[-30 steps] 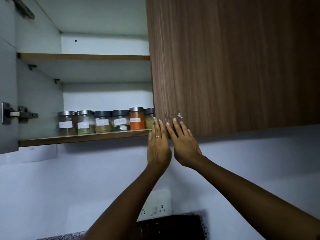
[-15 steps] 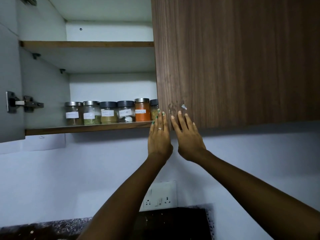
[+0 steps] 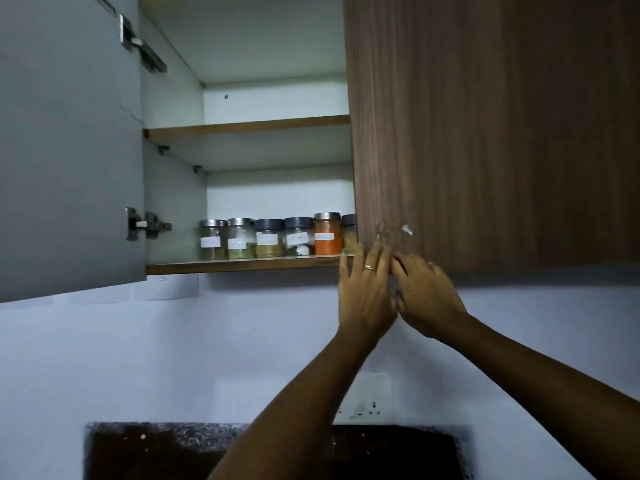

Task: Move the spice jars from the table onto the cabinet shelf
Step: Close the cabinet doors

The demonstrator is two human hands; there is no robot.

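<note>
Both hands are raised to the bottom corner of the wooden cabinet door (image 3: 485, 133), side by side and nearly touching each other. The left hand (image 3: 363, 292) is held with its fingers straight and slightly spread, nothing gripped, the fingertips (image 3: 360, 249) laid at the door's lower left edge where it meets the front of the lower shelf (image 3: 242, 263); a ring (image 3: 369, 267) is worn on one finger. The right hand (image 3: 427, 296) is blurred (it cannot be told exactly how its fingers lie), but they appear extended and loosely spread against the underside edge of the door, with nothing held. Just beyond the left fingertips, and to their left, six spice jars (image 3: 270, 237) are lined up in a row on the lower shelf, upright and close together, the orange jar (image 3: 327, 233) being nearest but one to the fingers and the last jar half hidden behind the door edge. Farther left of the fingers the grey door (image 3: 69, 150) is swung open, its hinge (image 3: 145, 226) seen beside the jars. Above the fingertips the upper shelf (image 3: 246, 125) is seen. Below the wrists a wall socket (image 3: 370, 396) is mounted on the white wall (image 3: 173, 358), above a dark speckled counter (image 3: 156, 448).
</note>
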